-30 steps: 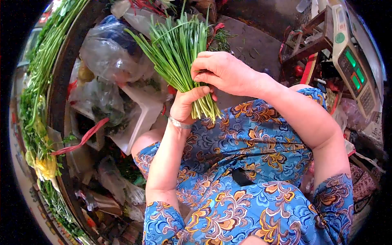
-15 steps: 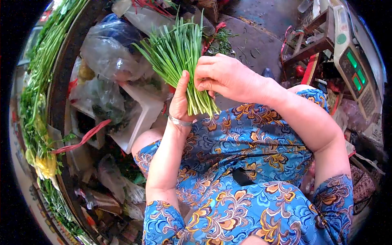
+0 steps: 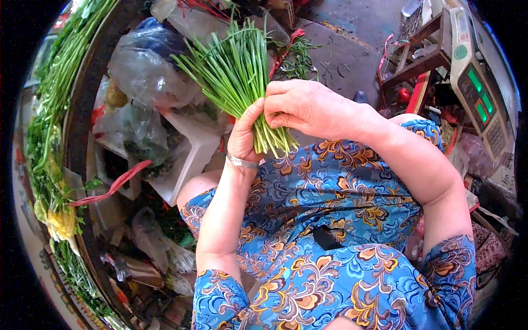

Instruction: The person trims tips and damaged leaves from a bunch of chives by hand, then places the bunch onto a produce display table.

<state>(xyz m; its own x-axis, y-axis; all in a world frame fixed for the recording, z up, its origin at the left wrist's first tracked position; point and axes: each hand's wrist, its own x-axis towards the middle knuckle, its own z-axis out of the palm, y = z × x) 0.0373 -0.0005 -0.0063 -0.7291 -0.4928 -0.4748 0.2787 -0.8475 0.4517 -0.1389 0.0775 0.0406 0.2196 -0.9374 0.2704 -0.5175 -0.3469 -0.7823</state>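
Observation:
A thick bunch of garlic chives (image 3: 236, 71) fans out above my lap, leaf tips up and away, pale cut stems toward me. Wrapped around its lower part is my left hand (image 3: 246, 132), thumb lying along the near side, a metal bracelet (image 3: 242, 162) at the wrist. My right hand (image 3: 300, 107) is closed in a pinch against the right side of the bunch, close to the left thumb. Its fingertips are partly hidden, and what they pinch does not show.
Green leafy vegetables (image 3: 60, 82) line a curved ledge on the left. Plastic bags (image 3: 146, 71) and a white foam box (image 3: 190, 148) lie below it. On the right stand a digital scale (image 3: 478, 93) and a wooden stool (image 3: 423, 52). Loose greens (image 3: 300, 58) litter the floor.
The bunch leans slightly more to the left, its leaf tips spread further. My right hand has shifted down a little, closer to the left thumb, which is now bent lower.

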